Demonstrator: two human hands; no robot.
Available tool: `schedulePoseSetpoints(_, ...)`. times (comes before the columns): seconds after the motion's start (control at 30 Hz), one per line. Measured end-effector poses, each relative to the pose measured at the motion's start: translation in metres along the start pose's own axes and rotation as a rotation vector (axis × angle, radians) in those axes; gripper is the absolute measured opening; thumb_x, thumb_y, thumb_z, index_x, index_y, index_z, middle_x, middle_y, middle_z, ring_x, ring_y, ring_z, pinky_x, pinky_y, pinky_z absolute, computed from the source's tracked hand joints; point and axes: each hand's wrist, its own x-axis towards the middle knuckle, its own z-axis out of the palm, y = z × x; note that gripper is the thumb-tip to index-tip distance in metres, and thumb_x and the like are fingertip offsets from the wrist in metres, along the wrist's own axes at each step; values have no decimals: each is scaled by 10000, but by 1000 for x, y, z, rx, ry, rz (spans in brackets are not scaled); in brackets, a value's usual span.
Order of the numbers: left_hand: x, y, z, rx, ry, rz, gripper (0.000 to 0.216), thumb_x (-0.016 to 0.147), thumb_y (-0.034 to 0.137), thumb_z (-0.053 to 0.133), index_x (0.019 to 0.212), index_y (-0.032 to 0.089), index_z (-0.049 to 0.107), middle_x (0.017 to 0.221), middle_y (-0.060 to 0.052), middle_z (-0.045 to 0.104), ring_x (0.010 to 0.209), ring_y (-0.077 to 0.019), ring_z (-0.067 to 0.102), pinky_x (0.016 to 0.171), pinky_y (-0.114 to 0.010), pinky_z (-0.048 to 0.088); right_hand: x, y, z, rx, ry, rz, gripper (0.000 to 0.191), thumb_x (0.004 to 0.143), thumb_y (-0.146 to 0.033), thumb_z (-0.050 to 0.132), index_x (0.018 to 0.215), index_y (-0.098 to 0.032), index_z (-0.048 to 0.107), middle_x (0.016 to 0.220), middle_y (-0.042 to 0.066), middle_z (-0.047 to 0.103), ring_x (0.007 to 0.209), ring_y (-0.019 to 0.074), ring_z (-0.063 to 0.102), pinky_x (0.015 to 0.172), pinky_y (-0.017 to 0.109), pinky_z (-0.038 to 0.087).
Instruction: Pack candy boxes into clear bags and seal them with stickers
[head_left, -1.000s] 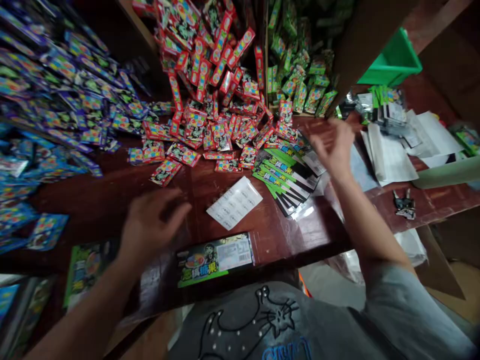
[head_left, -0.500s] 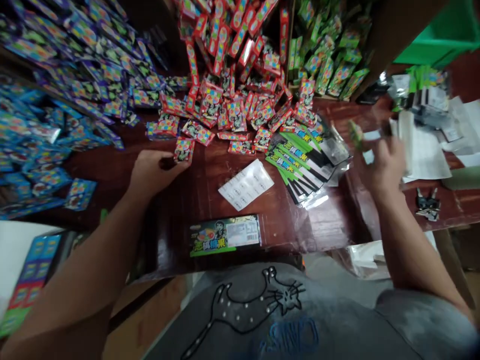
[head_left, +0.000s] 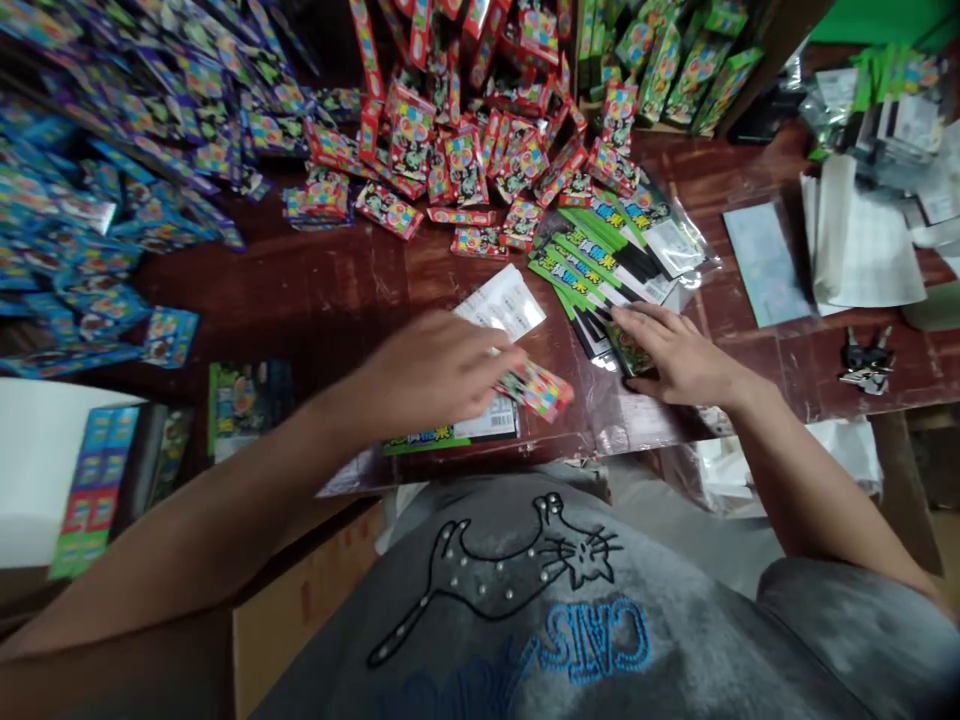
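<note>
Fingers of the left hand (head_left: 431, 370) are closed in a pinch on the 9 o'clock end of a red packet (head_left: 545, 390); blur hides the individual fingertips. Packet long axis: approximately 10 to 4 o'clock, free end toward 4, with 12 o'clock directed away from the wearer.

Right hand (head_left: 686, 362): thumb and forefinger parted by roughly the breadth of a green packet (head_left: 628, 350), gripping it between them. Grip force cannot be told. This packet lies at 3 o'clock from the red packet, just beside it with a narrow gap; its long axis appears to run 11 to 5, but the hand covers part of it. The right hand is the nearer to it.

Fanned printed bags (head_left: 581, 265) lie on the tabletop (head_left: 322, 300) at 11 o'clock from the green packet. A label sheet (head_left: 506, 300) lies at 11 o'clock from the red packet; a single printed bag (head_left: 496, 420) lies at 8, partly covered.
</note>
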Motion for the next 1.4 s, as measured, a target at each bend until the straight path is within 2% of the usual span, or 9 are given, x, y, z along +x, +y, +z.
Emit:
schedulePoseSetpoints(0.13,38,33,32,-88,-103,57,449,1042,113,447,1403,272,662,1454,-53,698,1327,-259,630,1087,-441,451,9,-17,1,-75,71,119,959,897,-762,660,1646,-196,463,1408,207,652,1293,461,590,1073,684,483)
schedulePoseSetpoints(0.27,41,53,57,-169,15,-267,700,951,461,736,1548,155,537,1577,-173,573,1425,-383,520,1196,-545,394,-2,-45,19,-99,264,570,902,894,-924,471,1361,-188,703,1191,208,642,990,405,684,820,575,572)
schedulePoseSetpoints(0.4,44,78,81,-194,-16,-494,1137,760,637,880,1613,46,415,1516,-249,561,1365,-439,517,1196,-575,395,-6,-74,46,-81,366,856,812,997,-828,343,1213,-119,675,1168,269,643,815,356,693,639,484,539)
schedulePoseSetpoints(0.57,47,82,96,-260,-17,-398,889,891,350,738,1637,61,350,1524,-228,554,1399,-395,503,1196,-539,397,-26,-86,36,122,200,579,774,1018,-774,386,1422,-137,558,970,193,729,729,361,695,615,510,555)
schedulePoseSetpoints(0.73,46,73,96,-344,-39,-276,976,893,312,717,1699,102,210,1529,-210,577,1401,-386,516,1191,-538,387,-29,-54,22,80,121,99,1158,884,-883,562,1713,-133,264,1607,286,506,1423,505,538,1113,677,502)
schedulePoseSetpoints(0.83,47,71,97,-367,-39,-257,1085,894,326,722,1736,146,63,1549,-206,569,1418,-402,504,1200,-562,372,-14,-45,39,162,101,-43,1149,915,-838,581,1737,-131,198,1582,250,549,1378,441,555,1144,635,481)
schedulePoseSetpoints(1.13,35,75,92,-378,-5,-248,1288,912,419,789,1715,195,-193,1746,-240,318,1586,-400,391,1282,-567,356,3,-66,61,171,140,-9,978,955,-750,598,1708,-194,316,1542,176,612,1274,396,553,1052,551,434)
schedulePoseSetpoints(1.23,-3,68,79,-277,7,-256,1302,864,540,845,1745,226,-62,1796,-226,205,1653,-439,255,1346,-640,215,0,-70,64,158,185,49,859,954,-708,626,1652,-256,411,1515,133,633,1237,381,573,1041,549,426)
schedulePoseSetpoints(1.4,-67,52,73,-168,-99,-466,1038,851,453,862,1685,167,314,1635,-216,499,1494,-432,466,1328,-631,255,6,-91,75,74,335,215,812,925,-749,640,1583,-294,498,1462,138,621,1237,397,561,1018,577,422)
